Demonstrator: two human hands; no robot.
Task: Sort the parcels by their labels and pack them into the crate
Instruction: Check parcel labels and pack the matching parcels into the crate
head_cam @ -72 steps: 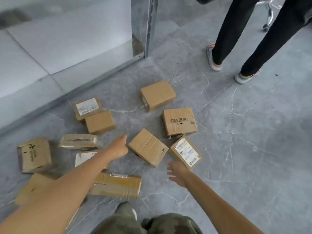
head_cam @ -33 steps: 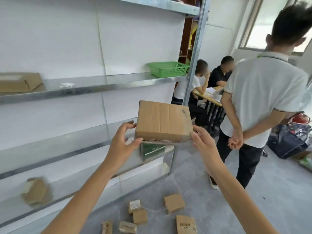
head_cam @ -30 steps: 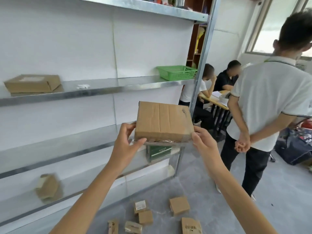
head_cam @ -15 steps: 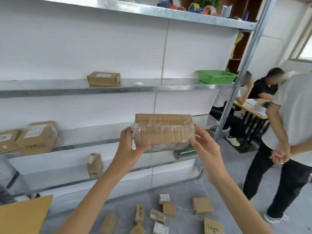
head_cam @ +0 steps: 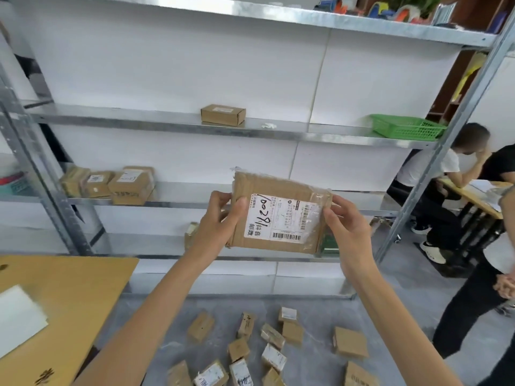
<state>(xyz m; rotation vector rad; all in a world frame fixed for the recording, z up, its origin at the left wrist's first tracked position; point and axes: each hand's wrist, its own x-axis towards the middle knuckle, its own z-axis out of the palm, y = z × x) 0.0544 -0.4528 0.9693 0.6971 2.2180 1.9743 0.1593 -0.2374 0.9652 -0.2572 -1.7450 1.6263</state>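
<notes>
Reading parcel (head_cam: 281,215) label (head_cam: 274,217): handwritten "10028"

A tall galvanised metal shelving rack (head_cam: 278,132) fills the view, backed by white wall panels. On its middle shelf, at the right end, sits a green plastic mesh basket (head_cam: 407,127). A light wooden tabletop (head_cam: 69,296) with a white sheet of paper (head_cam: 19,319) lies lower left, and two seated people (head_cam: 457,174) lean over a desk at the far right
</notes>
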